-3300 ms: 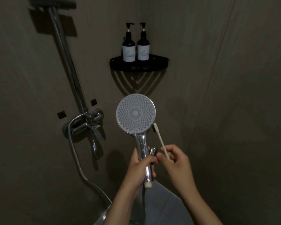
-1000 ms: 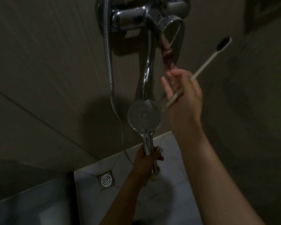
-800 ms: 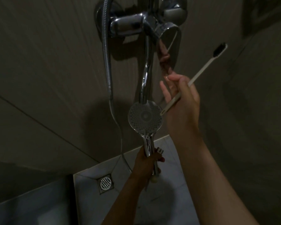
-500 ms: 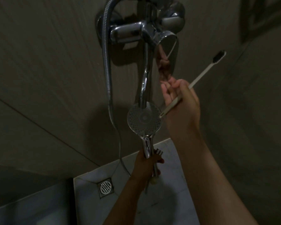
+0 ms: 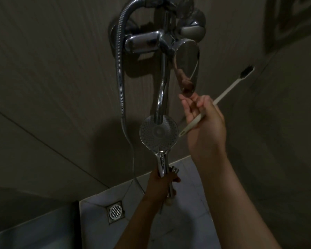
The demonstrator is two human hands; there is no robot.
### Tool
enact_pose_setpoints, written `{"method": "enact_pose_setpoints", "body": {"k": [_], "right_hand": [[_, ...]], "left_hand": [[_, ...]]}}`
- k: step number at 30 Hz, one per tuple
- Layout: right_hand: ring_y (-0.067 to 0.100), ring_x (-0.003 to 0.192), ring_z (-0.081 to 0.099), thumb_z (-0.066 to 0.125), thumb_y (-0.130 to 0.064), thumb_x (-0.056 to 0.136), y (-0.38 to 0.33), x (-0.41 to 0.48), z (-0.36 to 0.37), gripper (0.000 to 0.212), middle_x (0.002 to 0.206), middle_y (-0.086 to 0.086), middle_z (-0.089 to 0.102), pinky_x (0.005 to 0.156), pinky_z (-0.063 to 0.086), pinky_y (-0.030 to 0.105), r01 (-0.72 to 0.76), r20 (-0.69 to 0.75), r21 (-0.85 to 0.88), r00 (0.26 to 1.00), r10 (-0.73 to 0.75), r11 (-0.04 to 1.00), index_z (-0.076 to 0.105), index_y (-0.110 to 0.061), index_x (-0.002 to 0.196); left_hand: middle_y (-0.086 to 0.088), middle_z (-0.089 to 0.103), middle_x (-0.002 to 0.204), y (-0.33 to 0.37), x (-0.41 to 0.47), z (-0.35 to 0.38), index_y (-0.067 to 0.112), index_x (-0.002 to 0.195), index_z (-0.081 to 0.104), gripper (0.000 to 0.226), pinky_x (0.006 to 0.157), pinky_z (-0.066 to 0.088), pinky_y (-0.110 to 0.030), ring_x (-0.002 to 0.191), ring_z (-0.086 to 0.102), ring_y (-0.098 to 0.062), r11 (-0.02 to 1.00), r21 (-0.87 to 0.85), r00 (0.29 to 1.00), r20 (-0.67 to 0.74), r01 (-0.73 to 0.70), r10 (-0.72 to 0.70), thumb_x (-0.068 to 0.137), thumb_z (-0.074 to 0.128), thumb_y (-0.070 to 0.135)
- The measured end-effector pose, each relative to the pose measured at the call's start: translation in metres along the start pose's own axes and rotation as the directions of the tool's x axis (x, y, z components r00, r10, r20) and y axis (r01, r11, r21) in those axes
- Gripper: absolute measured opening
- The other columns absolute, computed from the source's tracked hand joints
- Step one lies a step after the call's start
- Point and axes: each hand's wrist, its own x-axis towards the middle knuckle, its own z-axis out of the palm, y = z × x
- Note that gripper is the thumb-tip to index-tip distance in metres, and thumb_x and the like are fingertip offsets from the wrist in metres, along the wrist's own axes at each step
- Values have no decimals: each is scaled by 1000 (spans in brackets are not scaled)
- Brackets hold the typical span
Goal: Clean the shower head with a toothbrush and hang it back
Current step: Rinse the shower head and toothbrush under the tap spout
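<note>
The round chrome shower head [image 5: 159, 134] faces me just under the tap spout [image 5: 162, 97], its spray plate upright. My left hand [image 5: 160, 185] grips its chrome handle low down. My right hand [image 5: 204, 123] holds a cream toothbrush [image 5: 221, 97] in the palm, dark bristles pointing up and right toward the wall. Its outstretched fingertips touch the lower tip of the chrome mixer lever [image 5: 187, 63].
The chrome mixer body [image 5: 144, 41] is fixed to the tiled wall at the top. A ribbed metal hose [image 5: 119, 72] loops from it down the wall. A square floor drain [image 5: 115, 211] sits in the pale floor at lower left.
The view has dropped from the shelf and wall to the mixer and floor. My right hand, still holding the toothbrush, has lowered slightly along the lever to its tip. The shower head stays under the spout.
</note>
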Motion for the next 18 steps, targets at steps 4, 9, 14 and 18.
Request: {"method": "enact_pose_setpoints", "body": {"k": [4, 9, 14, 18], "right_hand": [[25, 102, 63, 35, -12, 100, -1, 0, 0, 32, 103, 18, 59, 99, 49, 32, -1, -1, 5, 1000, 1, 1000, 44, -8, 70], [23, 100, 65, 37, -13, 99, 0, -1, 1, 32, 102, 16, 62, 97, 50, 31, -2, -8, 6, 1000, 2, 1000, 44, -8, 69], [24, 102, 66, 38, -13, 98, 0, -1, -1, 30, 106, 17, 63, 93, 53, 28, 6, -9, 3, 1000, -6, 1000, 46, -8, 70], [26, 107, 66, 39, -13, 98, 1, -4, -2, 30, 101, 15, 67, 91, 54, 28, 5, -26, 28, 1000, -5, 1000, 49, -8, 71]], "left_hand": [[-11, 63, 82, 0, 3, -2, -11, 117, 50, 31, 34, 39, -16, 36, 55, -5, 1000, 15, 1000, 1, 7, -8, 88, 55, 1], [-13, 62, 82, 1, 6, -3, -9, 117, 50, 29, 33, 39, -16, 35, 55, -4, 1000, 20, 1000, 2, 5, -6, 90, 54, 1], [-21, 59, 83, -5, 13, -10, -10, 117, 52, 33, 32, 37, -15, 32, 51, -5, 997, 76, 997, -80, 18, -12, 85, 58, -4], [-14, 57, 81, -8, 16, -17, -3, 123, 50, 45, 32, 37, -18, 35, 50, -10, 989, 146, 994, -106, 19, -3, 80, 61, -6]]}}
